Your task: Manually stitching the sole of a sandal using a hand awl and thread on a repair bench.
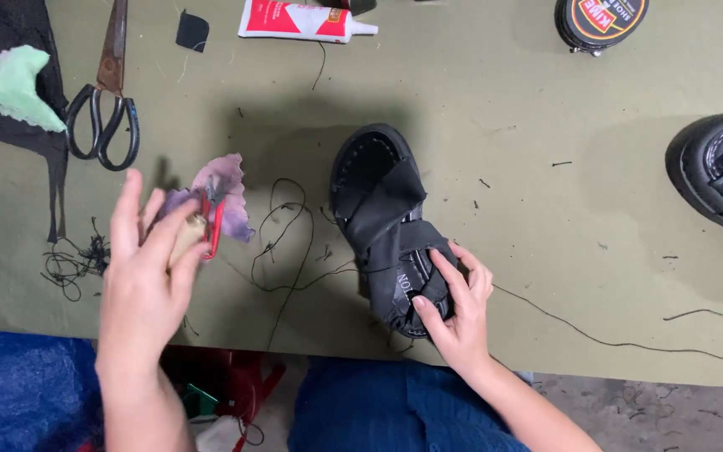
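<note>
I see the black sandal (pixel 382 222) lying on the olive-green table (pixel 529 192) near its front edge, toe end pointing away from me, its dark straps crossed over the footbed. My right hand (pixel 455 311) grips the heel end, fingers curled over the back strap and thumb pressed against the side of the sole, so that hand is closed on the shoe. A long black thread (pixel 629 341) runs out from the sandal and trails to the right across the table, with more loops of it lying just left of the shoe. My left hand (pixel 146 272) hangs over the table's left part with its fingers spread fairly wide, closing around a small red-handled thread snipper (pixel 211 219); I cannot tell whether the grip is firm. Just beyond the snipper sits a crumpled purple scrap of cloth (pixel 226 191). Farther out lie large black-handled scissors (pixel 106 100), a pale green rag (pixel 12 88) on dark fabric, a red-and-white glue tube (pixel 303 21), a round polish tin (pixel 600 21), and a second black shoe (pixel 721 172) at the right edge.
</note>
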